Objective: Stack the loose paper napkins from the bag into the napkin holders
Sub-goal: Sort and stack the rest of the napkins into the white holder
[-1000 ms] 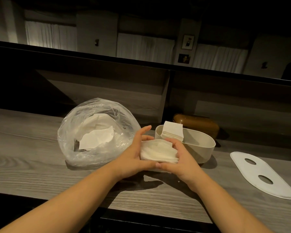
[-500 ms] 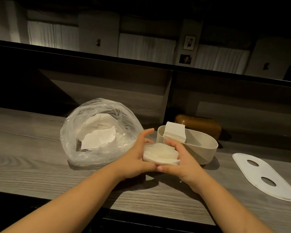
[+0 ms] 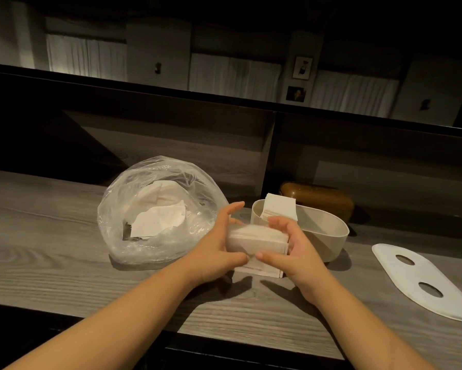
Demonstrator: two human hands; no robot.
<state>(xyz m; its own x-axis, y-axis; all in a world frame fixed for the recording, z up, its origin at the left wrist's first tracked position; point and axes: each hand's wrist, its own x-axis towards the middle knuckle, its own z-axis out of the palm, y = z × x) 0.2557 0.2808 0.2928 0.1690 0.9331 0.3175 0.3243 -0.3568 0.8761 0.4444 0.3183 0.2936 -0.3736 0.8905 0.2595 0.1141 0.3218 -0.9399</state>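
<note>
From my seat I cannot see the left end of the napkin bundle [image 3: 256, 237], which sits behind my left hand [image 3: 213, 252], nor its right end under my right hand [image 3: 293, 252], and the bundle and my right fingers block the near left wall of the cream holder [image 3: 328, 231]. The napkins in the clear bag [image 3: 157, 209] blur through the crinkled plastic so I cannot count them, and the brown box [image 3: 317, 196] is partly hidden behind the holder and the napkin stack [image 3: 279, 208] in it. The white lid [image 3: 422, 279] runs off the right edge, both my forearms leave at the bottom edge, and the two small wall pictures [image 3: 299, 78] are too dim to make out.
</note>
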